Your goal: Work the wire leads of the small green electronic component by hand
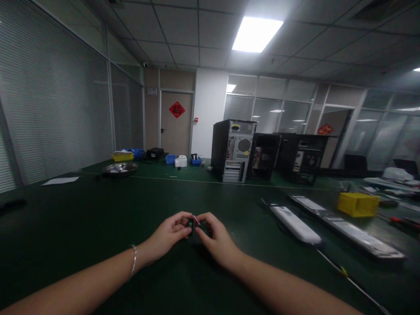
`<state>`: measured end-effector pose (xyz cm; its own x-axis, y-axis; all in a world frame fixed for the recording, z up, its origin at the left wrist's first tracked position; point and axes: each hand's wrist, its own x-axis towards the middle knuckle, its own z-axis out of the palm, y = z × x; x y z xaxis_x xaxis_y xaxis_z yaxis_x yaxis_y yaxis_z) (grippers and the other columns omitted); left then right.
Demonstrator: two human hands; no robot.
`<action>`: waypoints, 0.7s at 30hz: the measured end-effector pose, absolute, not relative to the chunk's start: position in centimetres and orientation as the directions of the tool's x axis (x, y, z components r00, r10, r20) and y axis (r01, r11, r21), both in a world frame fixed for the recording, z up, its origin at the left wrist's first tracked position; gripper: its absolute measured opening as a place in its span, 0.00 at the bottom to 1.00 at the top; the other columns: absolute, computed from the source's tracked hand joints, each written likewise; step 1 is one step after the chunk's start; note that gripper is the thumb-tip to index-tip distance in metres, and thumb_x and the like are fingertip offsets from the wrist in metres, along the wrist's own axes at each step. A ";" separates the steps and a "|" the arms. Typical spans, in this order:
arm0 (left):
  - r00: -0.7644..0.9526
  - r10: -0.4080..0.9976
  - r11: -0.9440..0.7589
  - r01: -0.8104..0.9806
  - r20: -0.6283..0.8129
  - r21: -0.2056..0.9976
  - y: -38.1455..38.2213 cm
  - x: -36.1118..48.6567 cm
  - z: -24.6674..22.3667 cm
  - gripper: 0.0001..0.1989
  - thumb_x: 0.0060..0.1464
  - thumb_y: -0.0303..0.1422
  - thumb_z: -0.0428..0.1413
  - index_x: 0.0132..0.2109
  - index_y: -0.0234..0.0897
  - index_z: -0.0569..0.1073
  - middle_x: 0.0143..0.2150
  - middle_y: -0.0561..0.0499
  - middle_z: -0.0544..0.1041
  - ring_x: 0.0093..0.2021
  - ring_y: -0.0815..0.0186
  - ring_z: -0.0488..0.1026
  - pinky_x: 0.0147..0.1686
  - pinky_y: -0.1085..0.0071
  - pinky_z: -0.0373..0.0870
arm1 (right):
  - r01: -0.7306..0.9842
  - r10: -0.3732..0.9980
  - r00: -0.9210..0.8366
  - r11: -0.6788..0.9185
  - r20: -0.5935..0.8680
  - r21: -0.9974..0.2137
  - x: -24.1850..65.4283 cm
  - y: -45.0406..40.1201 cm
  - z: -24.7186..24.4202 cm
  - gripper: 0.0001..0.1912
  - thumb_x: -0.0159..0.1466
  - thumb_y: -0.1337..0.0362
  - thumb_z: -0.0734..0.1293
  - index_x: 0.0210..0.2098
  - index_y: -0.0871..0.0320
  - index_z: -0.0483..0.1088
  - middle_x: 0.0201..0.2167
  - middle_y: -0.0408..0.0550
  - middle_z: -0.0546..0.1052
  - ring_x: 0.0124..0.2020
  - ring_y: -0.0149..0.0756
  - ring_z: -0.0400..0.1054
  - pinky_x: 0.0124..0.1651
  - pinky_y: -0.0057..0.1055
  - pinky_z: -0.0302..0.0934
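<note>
Above the dark green tabletop, my two hands meet close together. Curled around a small part with green on it (190, 224) are the fingers of my left hand (170, 232), which has a silver bracelet on its wrist. My right hand (216, 238) pinches a small dark piece (204, 227) between thumb and fingers. A thin pinkish-white strip, perhaps wires (196, 219), spans the gap between the fingertips. The fingers cover most of these parts, so their exact kind does not show.
On the right lie a white power strip (295, 223) with a cable and a long dark tray-like strip (348, 227), near a yellow bin (358, 204). Computer cases (233, 151) stand at the back. Farther left are a metal bowl (120, 169), blue bins (170, 159) and paper (60, 180).
</note>
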<state>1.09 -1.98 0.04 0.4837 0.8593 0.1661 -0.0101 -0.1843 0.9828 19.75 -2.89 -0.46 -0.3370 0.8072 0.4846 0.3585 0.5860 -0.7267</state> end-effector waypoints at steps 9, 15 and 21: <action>0.463 0.874 -0.162 -0.007 0.147 0.987 -2.0 0.9 0.1 0.14 0.51 0.30 0.57 0.46 0.37 0.67 0.40 0.50 0.72 0.40 0.64 0.70 0.42 0.67 0.66 | 0.373 0.814 -0.368 0.571 0.448 -0.731 19.8 -3.1 0.0 0.07 0.60 0.66 0.63 0.39 0.57 0.68 0.36 0.45 0.71 0.37 0.34 0.64 0.40 0.30 0.59; 0.450 0.883 -0.125 -0.042 0.130 0.991 -2.2 1.1 0.5 0.13 0.48 0.30 0.59 0.42 0.36 0.68 0.42 0.48 0.73 0.44 0.62 0.71 0.44 0.66 0.66 | 0.359 0.828 -0.356 0.548 0.432 -0.755 19.7 -3.1 0.2 0.07 0.60 0.66 0.63 0.38 0.58 0.69 0.36 0.46 0.71 0.36 0.34 0.65 0.40 0.30 0.60; 0.476 0.869 -0.143 -0.019 0.135 0.989 -2.0 1.1 0.4 0.12 0.50 0.31 0.58 0.43 0.35 0.70 0.42 0.47 0.74 0.42 0.62 0.71 0.40 0.67 0.67 | 0.379 0.835 -0.365 0.537 0.412 -0.754 19.8 -3.3 0.5 0.07 0.61 0.65 0.63 0.39 0.58 0.69 0.35 0.46 0.71 0.36 0.34 0.64 0.38 0.29 0.60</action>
